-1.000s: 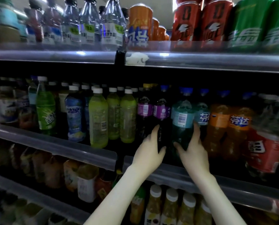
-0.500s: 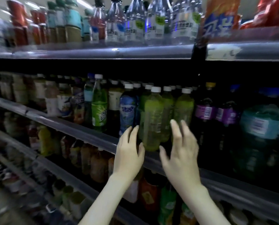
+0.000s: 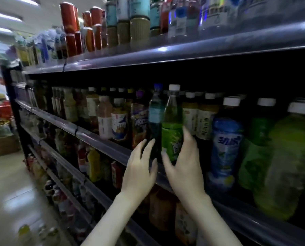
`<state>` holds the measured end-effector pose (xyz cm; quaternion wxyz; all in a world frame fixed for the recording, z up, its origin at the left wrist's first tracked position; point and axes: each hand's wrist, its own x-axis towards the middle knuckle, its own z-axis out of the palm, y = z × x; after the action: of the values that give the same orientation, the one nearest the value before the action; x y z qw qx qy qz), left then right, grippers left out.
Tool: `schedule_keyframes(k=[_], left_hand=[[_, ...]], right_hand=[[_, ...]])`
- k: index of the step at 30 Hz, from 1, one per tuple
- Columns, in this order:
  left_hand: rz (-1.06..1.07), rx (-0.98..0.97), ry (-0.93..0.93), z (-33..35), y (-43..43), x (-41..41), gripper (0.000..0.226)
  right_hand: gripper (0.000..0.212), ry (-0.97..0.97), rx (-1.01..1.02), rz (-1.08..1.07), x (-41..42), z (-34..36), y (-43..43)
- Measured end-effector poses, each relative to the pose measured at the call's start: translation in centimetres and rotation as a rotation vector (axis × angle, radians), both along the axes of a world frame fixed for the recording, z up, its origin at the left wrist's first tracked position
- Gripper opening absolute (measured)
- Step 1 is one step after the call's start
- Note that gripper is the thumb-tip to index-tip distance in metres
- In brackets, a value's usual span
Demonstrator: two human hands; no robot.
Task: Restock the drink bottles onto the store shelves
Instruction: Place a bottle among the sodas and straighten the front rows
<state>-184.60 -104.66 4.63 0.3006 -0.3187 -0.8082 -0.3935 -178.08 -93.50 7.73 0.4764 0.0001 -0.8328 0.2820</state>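
Note:
A tall bottle with a green label and white cap (image 3: 172,125) stands at the front of the middle shelf (image 3: 98,141). My right hand (image 3: 182,167) is cupped around its lower part, thumb on the left side and fingers on the right, though a firm grip cannot be confirmed through the blur. Just left of it stands a dark blue-capped bottle (image 3: 155,118). My left hand (image 3: 141,167) is raised in front of that bottle with fingers spread, holding nothing. A blue-labelled bottle (image 3: 225,148) and yellow-green bottles (image 3: 286,157) fill the shelf to the right.
The upper shelf (image 3: 166,54) carries red cans, tea bottles and water bottles. Lower shelves (image 3: 73,176) hold more drinks. The aisle floor (image 3: 8,189) opens to the left, with a cardboard box (image 3: 2,144) and goods at the far end.
The view has swung left along the shelf. Both hands have moved left from the yellow-green bottles to the green-labelled and dark blue-capped bottles. The right hand now cups the green-labelled one.

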Motion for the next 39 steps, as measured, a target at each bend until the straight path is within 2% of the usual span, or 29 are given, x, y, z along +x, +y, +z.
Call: schedule_keyframes(k=[4,7,10,15,18,23,29,33,36,39], left_hand=[[-0.096,0.007,0.039,0.2,-1.0,-3.6,0.060],[-0.257,0.032,0.029,0.6,-1.1,-5.1,0.061],[-0.473,0.053,0.011,0.9,-1.2,-5.5,0.067],[-0.825,0.018,-0.005,1.9,-0.7,-4.5,0.086],[-1.006,0.040,-0.027,2.5,0.7,-1.5,0.087],[-1.115,0.086,-0.086,3.4,3.9,6.7,0.076],[-1.246,0.007,-0.070,3.6,8.5,20.3,0.083],[-1.407,-0.033,-0.106,3.3,12.2,30.5,0.080],[-1.497,-0.100,-0.110,3.3,15.2,38.6,0.076],[-1.550,-0.178,-0.065,3.1,18.1,45.2,0.072]], right_hand=[[0.095,-0.135,-0.249,-0.034,-4.4,1.4,-0.2],[0.081,-0.198,-0.354,-0.116,-5.8,1.0,0.4],[0.067,-0.095,-0.439,-0.131,-4.8,0.5,-0.3],[0.066,0.228,-0.429,-0.212,-1.0,0.2,-3.6],[0.067,0.303,-0.386,-0.264,3.0,0.5,-4.3],[0.059,0.242,-0.409,-0.368,12.0,1.5,-3.3],[0.055,0.239,-0.531,-0.491,26.5,1.1,-0.3],[0.064,0.241,-0.491,-0.655,37.6,0.0,2.3],[0.095,0.270,-0.454,-0.769,45.7,-0.3,4.3],[0.082,0.305,-0.481,-0.807,52.5,-1.1,6.6]])
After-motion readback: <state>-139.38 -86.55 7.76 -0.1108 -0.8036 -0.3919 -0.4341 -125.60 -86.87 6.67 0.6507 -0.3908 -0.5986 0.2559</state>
